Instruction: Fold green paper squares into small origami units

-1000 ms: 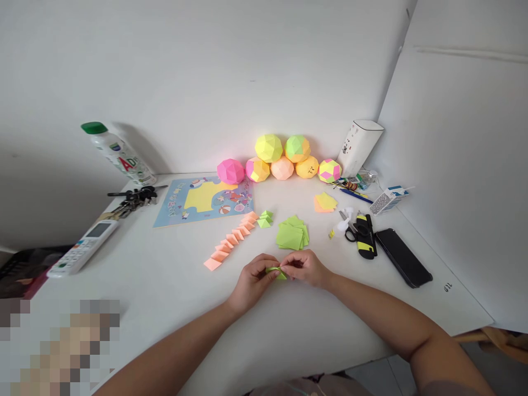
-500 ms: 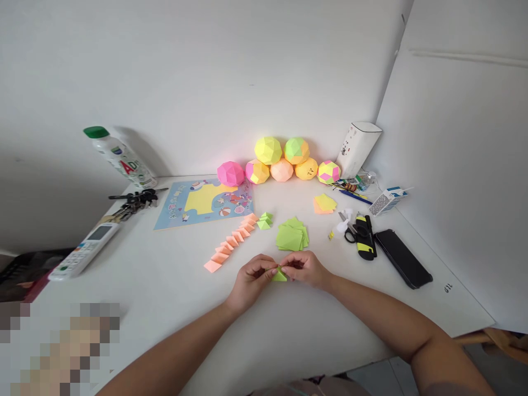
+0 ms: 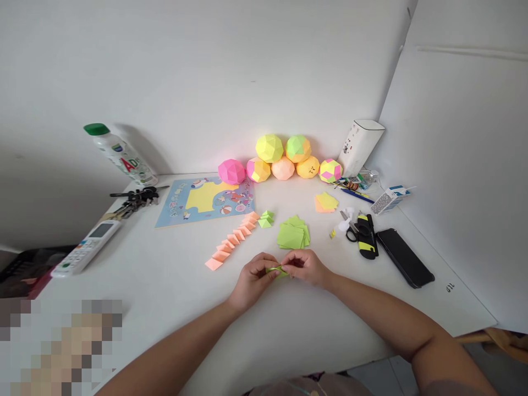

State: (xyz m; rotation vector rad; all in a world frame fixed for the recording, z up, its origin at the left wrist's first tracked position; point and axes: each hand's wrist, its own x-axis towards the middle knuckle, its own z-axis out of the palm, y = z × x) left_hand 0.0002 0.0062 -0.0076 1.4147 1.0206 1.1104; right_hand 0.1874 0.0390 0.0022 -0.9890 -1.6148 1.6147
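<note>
Now the paper (image 3: pixel 282 274), pinched by left hand (image 3: pixel 252 279) and right hand (image 3: pixel 307 268), shows less face, its folding apparently unfinished.

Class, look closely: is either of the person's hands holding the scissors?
No, the left hand and right hand both pinch a small green paper, while the scissors lie on the table.

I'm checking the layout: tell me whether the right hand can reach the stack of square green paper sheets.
Probably yes: the stack lies just beyond the right hand, nothing visible between, though its fingers are on a small green paper piece.
</note>
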